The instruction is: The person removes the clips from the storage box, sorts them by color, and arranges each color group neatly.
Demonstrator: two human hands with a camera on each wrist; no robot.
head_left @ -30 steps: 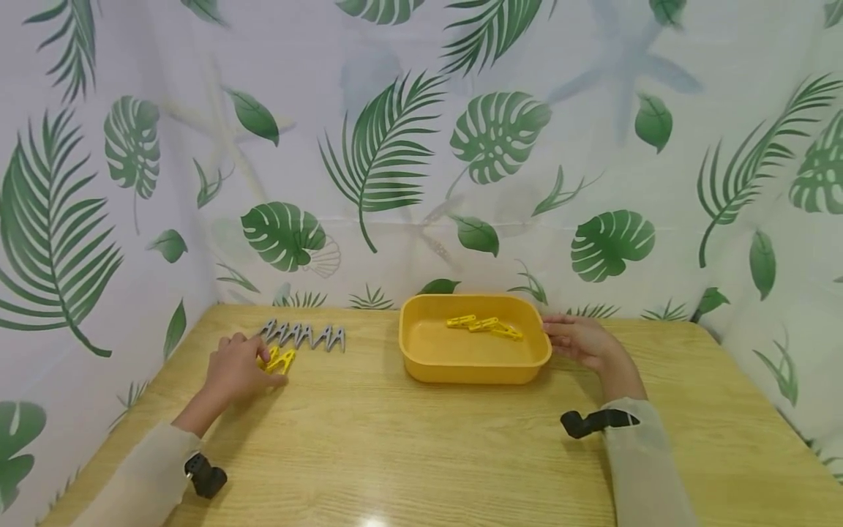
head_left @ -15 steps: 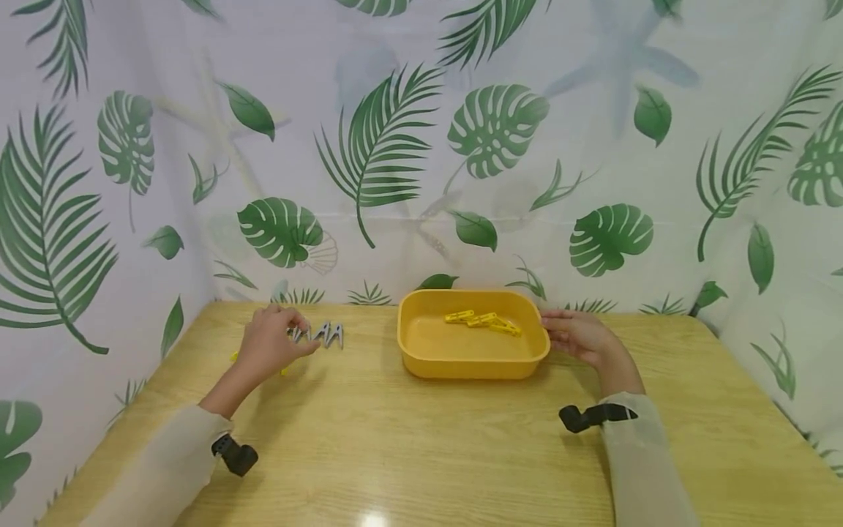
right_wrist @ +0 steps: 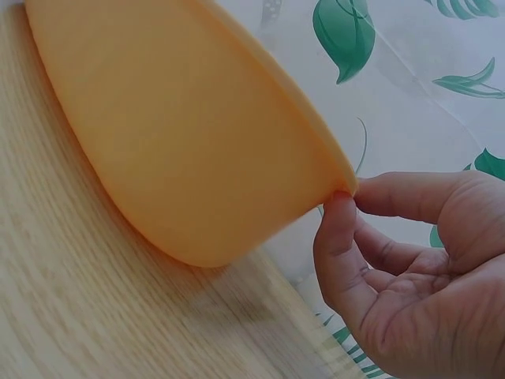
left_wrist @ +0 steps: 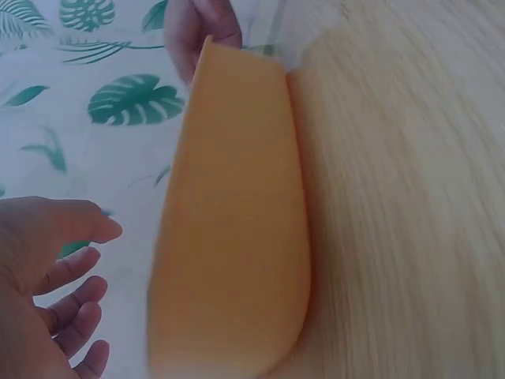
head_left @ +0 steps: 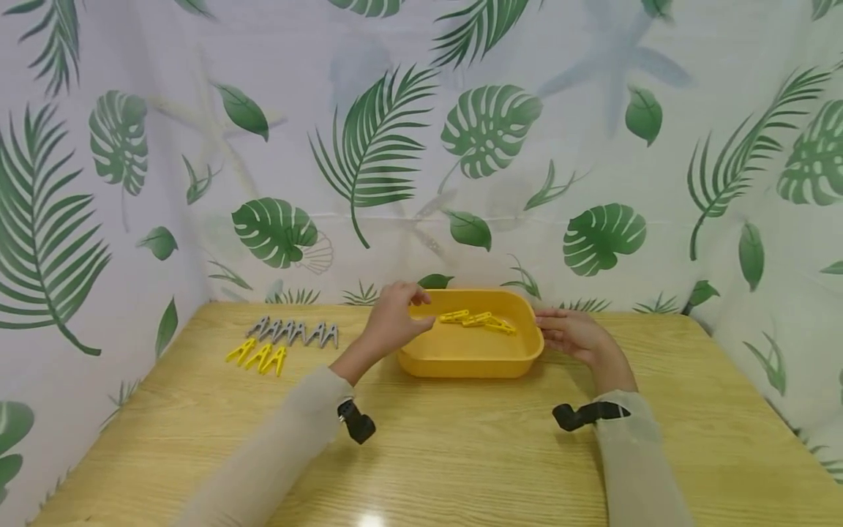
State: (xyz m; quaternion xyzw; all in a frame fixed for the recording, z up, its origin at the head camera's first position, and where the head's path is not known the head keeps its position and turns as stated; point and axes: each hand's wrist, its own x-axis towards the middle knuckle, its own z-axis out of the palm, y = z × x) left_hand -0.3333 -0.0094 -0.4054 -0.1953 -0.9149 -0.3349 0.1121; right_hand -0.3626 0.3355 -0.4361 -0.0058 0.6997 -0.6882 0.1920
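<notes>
A yellow plastic basin (head_left: pixel 470 369) stands on the table near the back wall, with a few yellow clothespins (head_left: pixel 486 320) lying inside. My left hand (head_left: pixel 394 322) hovers over the basin's left end; its fingers are loosely curved and hold nothing. In the left wrist view the hand (left_wrist: pixel 51 284) is apart from the basin wall (left_wrist: pixel 229 213). At the basin's right end my right hand (head_left: pixel 579 338) pinches the rim between thumb and finger, plainly seen in the right wrist view, where the hand (right_wrist: pixel 426 292) grips the rim corner.
On the left of the table lies a row of several grey clothespins (head_left: pixel 293 331). In front of it is a shorter row of yellow clothespins (head_left: pixel 259 356). A leaf-printed cloth (head_left: pixel 395 241) hangs behind the table (head_left: pixel 461 454) and along both sides.
My left hand has moved from the clothespin rows on the left, rightward to the basin, uncovering the yellow clothespins on the table. The right hand has stayed at the basin's rim.
</notes>
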